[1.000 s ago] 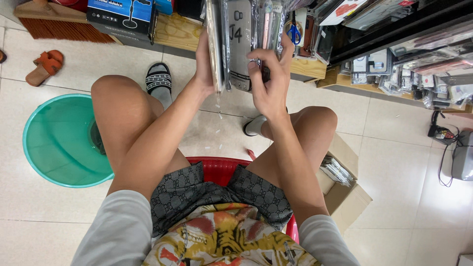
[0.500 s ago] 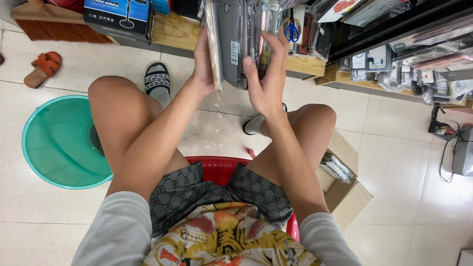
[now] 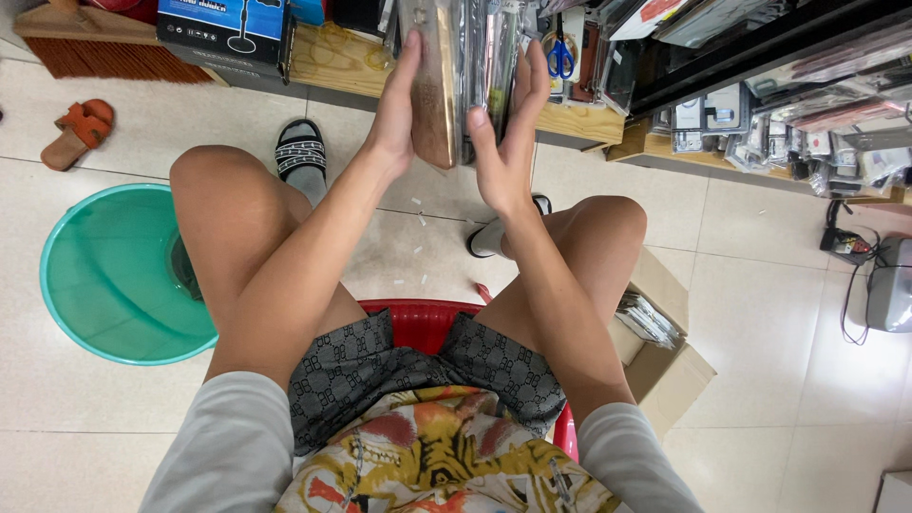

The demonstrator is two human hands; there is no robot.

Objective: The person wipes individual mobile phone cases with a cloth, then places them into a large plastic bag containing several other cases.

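Seated on a red stool, knees apart, white tiled floor below. Teal basin on the floor beside the left knee. Orange sandal farther left, near a broom head. Blue box on the low wooden shelf ahead. Scissors with blue handles hanging just right of the hands. Open cardboard box by the right leg, packets inside. Racks of small packaged goods along the right side; black charger and cable on the floor beyond. Small white scraps scattered on the tiles between the feet.

Nothing between the viewer and the hands; forearms run straight up the middle of the view.

Stack of packets held upright, edge-on, in front of the shelf and above the floor. Clear plastic sleeves, glossy, with a tan or gold flat piece at the left face and darker items behind. Upper end cut off by the frame edge.

Left hand flat against the left face of the stack, fingers extended upward, thumb hidden. Right hand pressed against the right side, palm open, fingers straight. Stack clamped between the two palms, neither hand curled round it.
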